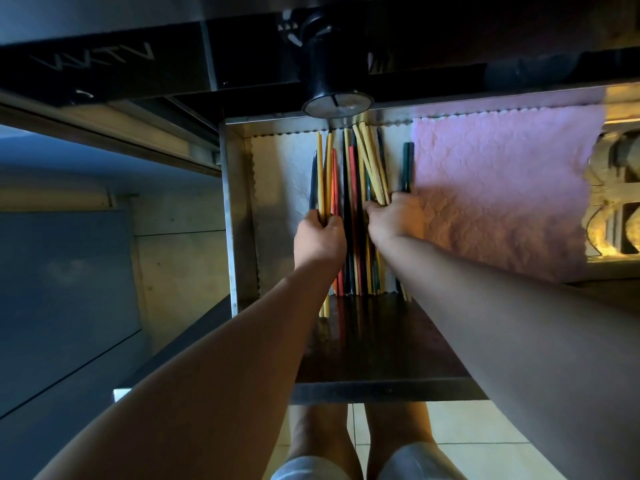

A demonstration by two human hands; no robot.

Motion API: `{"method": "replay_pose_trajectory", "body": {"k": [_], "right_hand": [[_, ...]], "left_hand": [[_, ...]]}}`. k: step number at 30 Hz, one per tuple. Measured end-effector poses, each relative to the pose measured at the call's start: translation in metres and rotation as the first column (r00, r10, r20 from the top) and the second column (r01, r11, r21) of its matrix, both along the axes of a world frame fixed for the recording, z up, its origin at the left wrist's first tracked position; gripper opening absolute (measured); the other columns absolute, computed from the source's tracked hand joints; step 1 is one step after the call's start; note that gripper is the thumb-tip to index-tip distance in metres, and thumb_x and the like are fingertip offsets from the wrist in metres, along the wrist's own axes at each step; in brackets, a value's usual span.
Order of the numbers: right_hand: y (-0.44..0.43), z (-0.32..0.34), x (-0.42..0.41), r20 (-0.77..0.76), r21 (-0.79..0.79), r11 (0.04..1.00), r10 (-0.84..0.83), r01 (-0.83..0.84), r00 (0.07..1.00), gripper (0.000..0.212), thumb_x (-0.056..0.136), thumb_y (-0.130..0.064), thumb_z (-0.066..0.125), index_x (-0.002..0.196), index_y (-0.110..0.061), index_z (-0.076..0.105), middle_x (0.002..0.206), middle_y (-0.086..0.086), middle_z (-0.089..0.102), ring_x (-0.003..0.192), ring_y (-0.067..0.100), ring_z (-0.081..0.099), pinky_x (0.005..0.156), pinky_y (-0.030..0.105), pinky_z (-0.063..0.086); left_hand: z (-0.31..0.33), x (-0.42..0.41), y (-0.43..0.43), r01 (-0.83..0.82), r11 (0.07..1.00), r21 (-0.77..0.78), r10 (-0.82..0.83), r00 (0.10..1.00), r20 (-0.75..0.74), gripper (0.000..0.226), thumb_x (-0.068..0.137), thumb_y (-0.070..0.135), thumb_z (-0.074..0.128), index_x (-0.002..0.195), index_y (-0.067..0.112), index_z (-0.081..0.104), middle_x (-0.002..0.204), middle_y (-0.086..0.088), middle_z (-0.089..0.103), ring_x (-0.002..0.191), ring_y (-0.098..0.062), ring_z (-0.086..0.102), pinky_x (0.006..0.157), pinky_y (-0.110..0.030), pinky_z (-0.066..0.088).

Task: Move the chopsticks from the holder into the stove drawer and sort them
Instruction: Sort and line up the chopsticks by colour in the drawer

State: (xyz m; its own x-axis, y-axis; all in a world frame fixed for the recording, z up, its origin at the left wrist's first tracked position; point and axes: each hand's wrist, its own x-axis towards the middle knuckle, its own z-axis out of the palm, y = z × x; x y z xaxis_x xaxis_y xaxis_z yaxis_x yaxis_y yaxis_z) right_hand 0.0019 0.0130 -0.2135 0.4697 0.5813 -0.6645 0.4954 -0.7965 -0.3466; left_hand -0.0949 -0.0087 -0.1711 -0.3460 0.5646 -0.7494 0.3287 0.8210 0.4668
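Observation:
An open metal stove drawer (231,216) holds several coloured chopsticks (349,188) lying lengthwise: yellow, red, orange, black, dark green. My left hand (320,242) grips a bunch at the left: yellow chopsticks (322,174), a dark one and orange ones. My right hand (394,220) pinches yellow chopsticks (371,161) that slant across the pile; a dark green pair (407,164) lies just right of it. A black knob (335,74) on the stove front hangs over the drawer's far end. No holder is visible.
A white cloth (287,168) lines the drawer's left part and a pink cloth (498,181) covers its right part. The dark drawer front (381,355) is near me. A grey cabinet (62,289) stands at left. My legs and tiled floor (460,424) show below.

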Motion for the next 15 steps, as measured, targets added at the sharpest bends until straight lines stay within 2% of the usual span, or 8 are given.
{"method": "replay_pose_trajectory", "body": {"k": [3, 5, 7, 8, 10, 12, 14, 15], "right_hand": [[0.001, 0.003, -0.003, -0.019, -0.022, 1.0, 0.011, -0.011, 1.0, 0.04, 0.089, -0.034, 0.064, 0.118, -0.007, 0.061, 0.119, 0.012, 0.066, 0.107, 0.029, 0.064, 0.075, 0.026, 0.044], [0.002, 0.003, -0.004, -0.044, -0.029, 1.0, -0.004, 0.003, 0.999, 0.039, 0.088, -0.033, 0.066, 0.117, -0.007, 0.061, 0.117, 0.011, 0.066, 0.105, 0.028, 0.065, 0.071, 0.025, 0.042], [0.001, 0.001, -0.004, -0.048, -0.016, 1.0, 0.017, -0.018, 0.999, 0.041, 0.086, -0.036, 0.069, 0.114, -0.007, 0.062, 0.113, 0.01, 0.067, 0.103, 0.028, 0.065, 0.072, 0.028, 0.044], [0.0, 0.001, -0.003, -0.05, 0.004, 1.0, 0.022, -0.021, 0.999, 0.042, 0.084, -0.038, 0.07, 0.11, -0.007, 0.063, 0.11, 0.009, 0.067, 0.101, 0.028, 0.065, 0.072, 0.029, 0.045], [-0.001, 0.0, 0.0, -0.09, 0.063, 0.998, -0.002, 0.008, 0.996, 0.043, 0.081, -0.038, 0.073, 0.108, -0.007, 0.061, 0.104, 0.008, 0.064, 0.099, 0.027, 0.064, 0.078, 0.033, 0.05], [-0.002, 0.002, 0.004, -0.148, 0.095, 0.994, -0.037, 0.051, 0.988, 0.045, 0.082, -0.035, 0.072, 0.112, -0.005, 0.059, 0.104, 0.007, 0.06, 0.099, 0.023, 0.06, 0.086, 0.037, 0.049], [-0.003, 0.004, 0.011, -0.154, 0.108, 0.993, -0.024, 0.041, 0.988, 0.041, 0.083, -0.038, 0.071, 0.108, -0.007, 0.062, 0.104, 0.009, 0.063, 0.096, 0.026, 0.062, 0.086, 0.038, 0.052], [-0.004, 0.005, 0.015, -0.155, 0.111, 0.993, -0.013, 0.031, 0.988, 0.038, 0.082, -0.041, 0.07, 0.104, -0.01, 0.063, 0.102, 0.01, 0.065, 0.093, 0.027, 0.064, 0.083, 0.039, 0.053]], "left_hand": [[0.0, -0.002, 0.0, -0.008, 1.0, 0.003, 0.008, 1.0, -0.003, 0.029, 0.092, 0.018, 0.046, 0.108, -0.002, 0.058, 0.108, -0.022, 0.062, 0.102, -0.037, 0.06, 0.083, -0.045, 0.053], [-0.001, -0.003, -0.001, -0.009, 1.0, 0.013, 0.009, 1.0, -0.005, 0.023, 0.092, 0.018, 0.047, 0.1, 0.0, 0.059, 0.102, -0.023, 0.062, 0.098, -0.038, 0.06, 0.077, -0.045, 0.052], [-0.003, -0.004, -0.001, -0.007, 1.0, 0.014, 0.007, 1.0, 0.0, 0.017, 0.091, 0.017, 0.047, 0.076, 0.011, 0.051, 0.08, -0.019, 0.057, 0.077, -0.042, 0.054, 0.064, -0.037, 0.043], [-0.003, -0.005, -0.001, -0.01, 1.0, 0.009, 0.01, 1.0, 0.003, 0.02, 0.091, 0.017, 0.046, 0.071, 0.016, 0.046, 0.068, -0.011, 0.05, 0.065, -0.034, 0.048, 0.062, -0.032, 0.039], [-0.003, -0.005, -0.002, -0.021, 1.0, 0.004, 0.02, 1.0, 0.012, 0.016, 0.092, 0.018, 0.047, 0.077, 0.015, 0.05, 0.064, 0.0, 0.044, 0.062, -0.024, 0.047, 0.063, -0.03, 0.04], [-0.005, -0.004, -0.003, -0.021, 1.0, 0.009, 0.021, 0.999, 0.024, 0.015, 0.093, 0.019, 0.047, 0.093, 0.009, 0.059, 0.069, -0.007, 0.052, 0.066, -0.022, 0.058, 0.064, -0.031, 0.044], [-0.008, -0.003, -0.005, -0.022, 1.0, 0.018, 0.021, 0.999, 0.036, 0.022, 0.092, 0.021, 0.05, 0.104, 0.006, 0.061, 0.077, -0.013, 0.059, 0.077, -0.022, 0.064, 0.064, -0.03, 0.047], [-0.011, -0.003, -0.005, -0.015, 1.0, 0.027, 0.014, 0.999, 0.029, 0.023, 0.091, 0.022, 0.053, 0.104, 0.005, 0.061, 0.075, -0.011, 0.058, 0.081, -0.027, 0.065, 0.063, -0.029, 0.046]]}}
